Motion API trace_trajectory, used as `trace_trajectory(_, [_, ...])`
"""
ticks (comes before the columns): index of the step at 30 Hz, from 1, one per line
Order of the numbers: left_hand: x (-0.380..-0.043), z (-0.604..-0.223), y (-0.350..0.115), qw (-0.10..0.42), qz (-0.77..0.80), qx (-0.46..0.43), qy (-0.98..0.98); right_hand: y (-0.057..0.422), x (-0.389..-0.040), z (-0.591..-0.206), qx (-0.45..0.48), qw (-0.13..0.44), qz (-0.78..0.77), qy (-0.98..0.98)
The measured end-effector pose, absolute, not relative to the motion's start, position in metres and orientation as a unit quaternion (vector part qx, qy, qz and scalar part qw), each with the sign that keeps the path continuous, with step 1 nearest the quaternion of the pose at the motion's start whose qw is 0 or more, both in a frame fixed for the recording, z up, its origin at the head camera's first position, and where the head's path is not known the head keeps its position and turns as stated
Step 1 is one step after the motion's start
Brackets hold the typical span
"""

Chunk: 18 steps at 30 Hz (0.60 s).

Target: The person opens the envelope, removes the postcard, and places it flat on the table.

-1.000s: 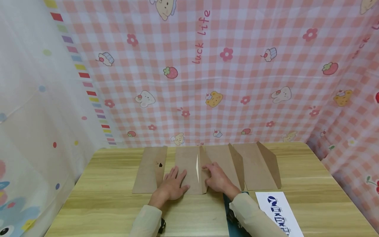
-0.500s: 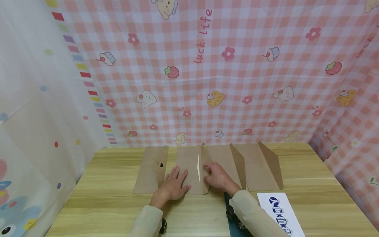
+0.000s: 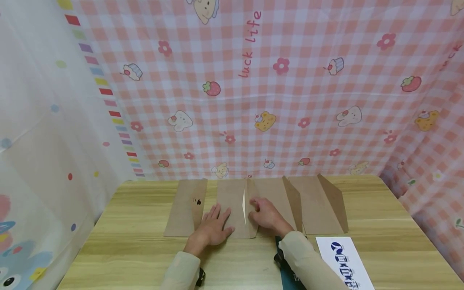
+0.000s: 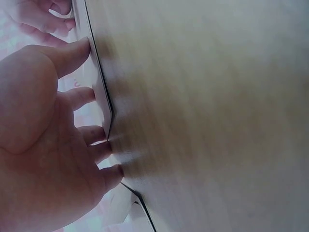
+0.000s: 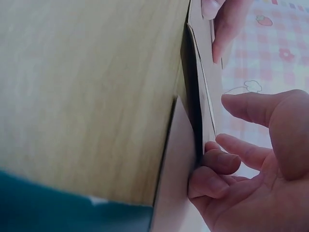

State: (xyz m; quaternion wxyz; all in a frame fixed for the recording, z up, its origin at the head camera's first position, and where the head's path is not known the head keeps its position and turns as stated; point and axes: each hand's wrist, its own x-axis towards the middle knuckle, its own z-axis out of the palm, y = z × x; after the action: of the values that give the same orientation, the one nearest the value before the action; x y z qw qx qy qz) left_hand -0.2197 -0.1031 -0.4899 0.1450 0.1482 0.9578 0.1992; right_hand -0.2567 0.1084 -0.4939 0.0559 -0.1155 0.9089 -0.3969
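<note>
Several brown kraft envelopes lie in a row across the wooden table. My left hand (image 3: 214,229) rests with spread fingers on the second envelope (image 3: 230,193) from the left, its thumb towards the flap. At that envelope's right side, my right hand (image 3: 268,215) has bent fingers at the partly raised flap (image 3: 251,229); a white sliver shows beside the fold. In the right wrist view, the outer fingers (image 5: 212,183) curl at the flap's edge, while the thumb is apart from it. A neighbouring envelope (image 3: 272,193) lies just right, partly behind that hand.
The leftmost envelope (image 3: 181,209) bears a small black print. Another envelope (image 3: 309,205) ends the row at right. Nearer stand a white sheet (image 3: 328,245) with dark blue print and a dark teal item (image 3: 288,278) partly under the right forearm. A checked pink curtain (image 3: 232,100) hangs behind the table.
The view shifts slightly, moving the scene a little to the right. The right hand's fingers bend slightly more at the flap; the left hand stays on the envelope.
</note>
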Motion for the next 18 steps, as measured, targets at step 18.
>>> trace_trajectory(18, [-0.2205,-0.4922,-0.1025,0.147,0.201,0.147,0.957,0.1074,-0.2617,-0.5035,-0.059,0.058,-0.385,0.919])
